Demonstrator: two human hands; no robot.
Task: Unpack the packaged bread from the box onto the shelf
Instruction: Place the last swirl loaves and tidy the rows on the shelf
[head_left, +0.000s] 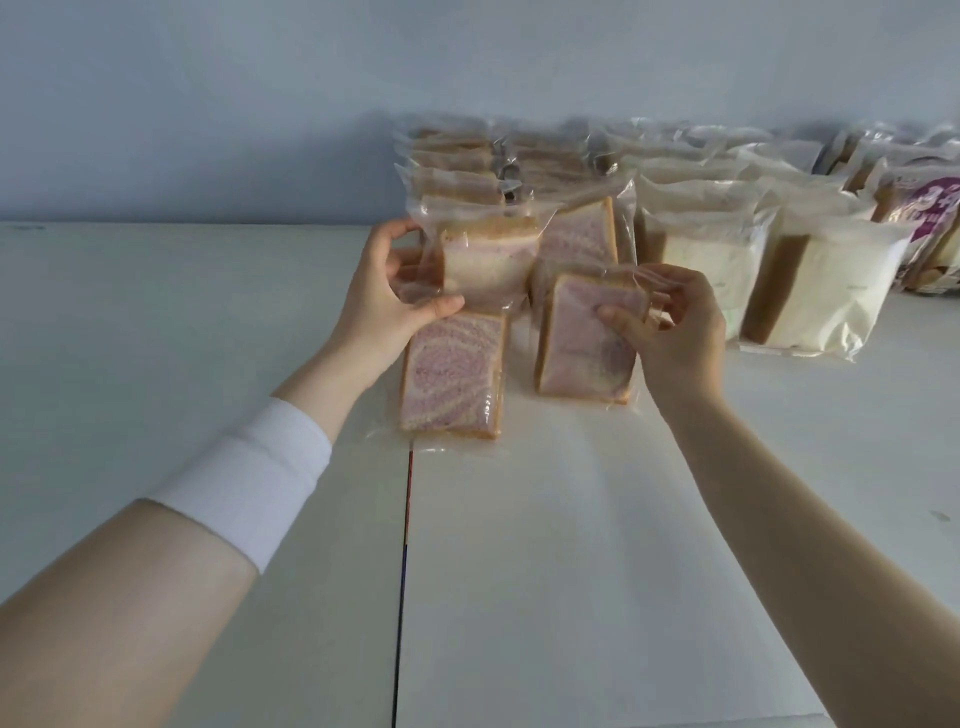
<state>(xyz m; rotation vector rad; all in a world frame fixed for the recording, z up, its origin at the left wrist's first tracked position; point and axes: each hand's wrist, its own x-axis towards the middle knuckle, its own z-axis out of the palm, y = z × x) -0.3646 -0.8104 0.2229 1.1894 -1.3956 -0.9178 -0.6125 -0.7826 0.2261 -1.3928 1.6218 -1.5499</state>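
Observation:
Pink-swirl bread slices in clear wrappers stand in rows on the white shelf (519, 545). My left hand (387, 299) grips one upright pack (488, 270) by its left side, thumb under it, just above a pack lying flat (452, 382). My right hand (670, 325) pinches the top right corner of another pink-swirl pack (576, 348) that leans tilted on the shelf. Behind them more pink-swirl packs (467, 171) are lined up toward the wall. The box is not in view.
To the right stand rows of pale white bread packs (826, 291) and, at the far right edge, packs with purple print (930, 218). A dark seam (405, 571) splits the shelf surface. A grey wall rises behind the rows. A white band wraps my left forearm.

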